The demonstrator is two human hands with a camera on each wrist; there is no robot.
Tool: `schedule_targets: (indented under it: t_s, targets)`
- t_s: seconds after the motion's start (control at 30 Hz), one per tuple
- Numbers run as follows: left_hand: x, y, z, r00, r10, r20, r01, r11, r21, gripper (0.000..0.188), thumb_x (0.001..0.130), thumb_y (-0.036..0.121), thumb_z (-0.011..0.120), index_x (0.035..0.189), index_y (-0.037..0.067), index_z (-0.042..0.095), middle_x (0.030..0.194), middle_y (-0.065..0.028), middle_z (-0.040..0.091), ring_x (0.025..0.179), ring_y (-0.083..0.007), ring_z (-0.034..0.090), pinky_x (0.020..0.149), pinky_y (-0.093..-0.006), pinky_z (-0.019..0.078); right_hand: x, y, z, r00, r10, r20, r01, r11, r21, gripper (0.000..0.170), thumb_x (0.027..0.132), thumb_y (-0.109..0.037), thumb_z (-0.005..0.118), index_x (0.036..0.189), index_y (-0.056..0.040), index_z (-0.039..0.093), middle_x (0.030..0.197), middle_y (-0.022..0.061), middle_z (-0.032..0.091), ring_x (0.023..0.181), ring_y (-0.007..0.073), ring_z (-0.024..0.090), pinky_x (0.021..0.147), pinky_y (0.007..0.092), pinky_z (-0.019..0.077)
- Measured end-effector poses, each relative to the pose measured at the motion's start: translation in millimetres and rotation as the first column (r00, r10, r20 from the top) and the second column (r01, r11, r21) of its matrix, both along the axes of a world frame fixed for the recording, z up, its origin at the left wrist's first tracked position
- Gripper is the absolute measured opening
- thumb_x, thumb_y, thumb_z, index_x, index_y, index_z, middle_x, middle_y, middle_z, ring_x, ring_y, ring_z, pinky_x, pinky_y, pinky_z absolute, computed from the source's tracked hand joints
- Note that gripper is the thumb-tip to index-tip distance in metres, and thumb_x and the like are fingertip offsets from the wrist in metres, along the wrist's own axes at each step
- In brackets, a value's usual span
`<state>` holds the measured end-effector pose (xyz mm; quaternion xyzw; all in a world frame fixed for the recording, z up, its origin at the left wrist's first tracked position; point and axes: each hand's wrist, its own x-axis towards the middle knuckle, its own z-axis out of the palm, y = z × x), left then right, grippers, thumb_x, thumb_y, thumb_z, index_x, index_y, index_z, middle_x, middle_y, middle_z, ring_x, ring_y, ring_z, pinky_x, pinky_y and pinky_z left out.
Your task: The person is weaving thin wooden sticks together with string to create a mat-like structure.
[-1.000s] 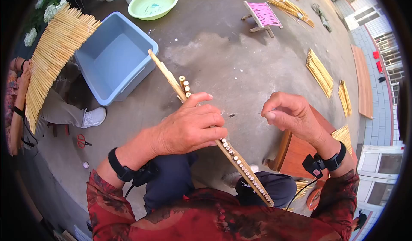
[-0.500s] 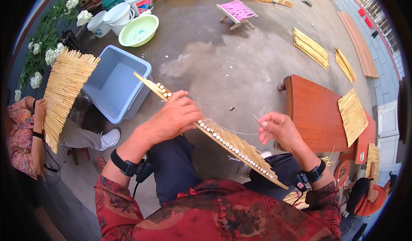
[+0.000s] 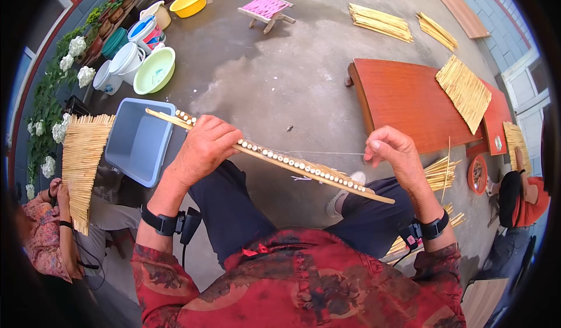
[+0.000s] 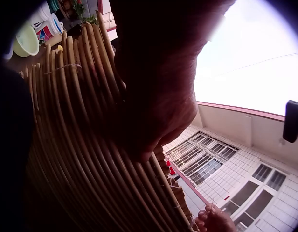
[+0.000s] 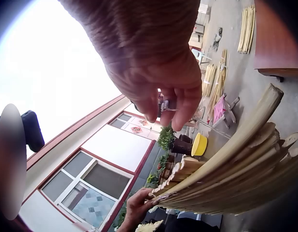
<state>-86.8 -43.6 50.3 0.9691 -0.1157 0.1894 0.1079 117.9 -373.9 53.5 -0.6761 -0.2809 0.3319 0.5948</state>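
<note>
Across my lap lies a curved mat of straw-coloured stalks (image 3: 304,165), seen edge-on with its round cut ends in a row; in the left wrist view the stalks (image 4: 86,140) run side by side, bound by thread. My left hand (image 3: 207,147) grips the mat's upper edge left of its middle. My right hand (image 3: 392,153), off to the right above the mat, pinches a thin needle (image 4: 212,203) between thumb and fingers. A fine pale thread (image 3: 327,152) stretches nearly straight from the mat's edge to the right hand.
A blue tub (image 3: 140,141) stands front left, beside a seated person holding another stalk mat (image 3: 87,164). At right are a red-brown low table (image 3: 403,103) with a finished-looking mat (image 3: 464,94) and a red bowl (image 3: 477,174). A pink stool (image 3: 266,7) is ahead.
The head view has swung to the right. The mat has gone from a steep slant to nearly level. My right hand still pinches the needle, and the thread, slack half a second ago, is now straighter.
</note>
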Motion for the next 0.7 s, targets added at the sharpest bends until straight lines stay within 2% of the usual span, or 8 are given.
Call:
schedule_targets:
  t_s: [0.17,0.23,0.27,0.47,0.6,0.67,0.7]
  targets:
    - [1.4,-2.1,-0.8,0.997,0.080,0.022,-0.081,0.996,0.047,0.038,0.062,0.005,0.077,0.095,0.004,0.060,0.091,-0.0071,0.061,0.085,-0.0269,0.057,0.077,-0.0380,0.0441,7.2,-18.7,20.4,0.996,-0.066,0.059,0.065,0.997,0.030,0.011,0.094,-0.017,0.059,0.093,-0.0066,0.060,0.077,0.0021,0.062,0.065,0.0100,0.062,0.052,0.0212,0.0475]
    - [2.1,-6.6,1.3,0.996,0.083,0.036,-0.084,0.995,0.047,0.038,0.062,0.006,0.077,0.096,0.005,0.060,0.091,-0.0076,0.061,0.086,-0.0275,0.057,0.078,-0.0385,0.0442,6.3,-23.9,25.2,0.994,-0.100,0.049,0.097,0.993,0.062,0.013,0.094,-0.017,0.059,0.096,-0.0050,0.063,0.077,0.0015,0.062,0.062,0.0072,0.061,0.051,0.0191,0.0462]
    - [2.1,-7.9,2.9,0.997,0.071,0.040,-0.073,0.996,0.045,0.037,0.062,0.006,0.077,0.096,0.005,0.060,0.092,-0.0075,0.061,0.086,-0.0276,0.057,0.078,-0.0387,0.0442,3.3,-25.0,23.6,0.989,-0.128,0.070,0.122,0.989,0.088,0.012,0.094,-0.017,0.059,0.096,-0.0053,0.063,0.075,0.0007,0.060,0.056,0.0045,0.055,0.047,0.0175,0.0412]
    - [7.4,-14.1,14.8,0.998,-0.017,0.057,0.012,0.995,0.094,0.037,0.063,0.007,0.077,0.095,0.004,0.060,0.093,-0.0075,0.061,0.087,-0.0276,0.056,0.082,-0.0404,0.0444,0.6,-37.6,30.5,0.987,-0.095,0.132,0.085,0.993,0.080,0.013,0.094,-0.015,0.058,0.100,-0.0054,0.064,0.073,-0.0020,0.055,0.052,0.0014,0.042,0.045,0.0176,0.0324]
    - [5.3,-17.2,1.9,0.994,-0.072,0.085,0.064,0.994,0.089,0.038,0.062,0.007,0.077,0.096,0.004,0.060,0.094,-0.0079,0.060,0.090,-0.0270,0.057,0.088,-0.0437,0.0443,0.7,-25.4,38.7,0.997,-0.037,0.072,0.035,0.999,0.020,0.016,0.094,-0.015,0.058,0.105,-0.0049,0.064,0.075,-0.0021,0.055,0.055,0.0017,0.044,0.046,0.0178,0.0364]
    - [-0.5,-14.7,-11.1,0.995,-0.065,0.081,0.057,0.993,0.101,0.039,0.062,0.007,0.077,0.097,0.004,0.060,0.094,-0.0079,0.060,0.092,-0.0267,0.057,0.090,-0.0442,0.0442,-0.5,-11.4,33.2,0.998,0.056,0.011,-0.056,0.998,-0.010,0.018,0.095,-0.013,0.057,0.109,-0.0031,0.063,0.078,-0.0009,0.057,0.059,0.0033,0.051,0.051,0.0197,0.0454]
    - [-4.4,-13.4,-16.4,0.995,-0.062,0.082,0.054,0.993,0.102,0.039,0.062,0.007,0.077,0.097,0.004,0.060,0.095,-0.0079,0.060,0.093,-0.0264,0.058,0.092,-0.0447,0.0441,-2.2,-4.5,34.7,0.998,0.067,0.010,-0.067,0.998,-0.014,0.018,0.095,-0.013,0.057,0.109,-0.0031,0.063,0.078,-0.0009,0.057,0.059,0.0033,0.051,0.051,0.0197,0.0454]
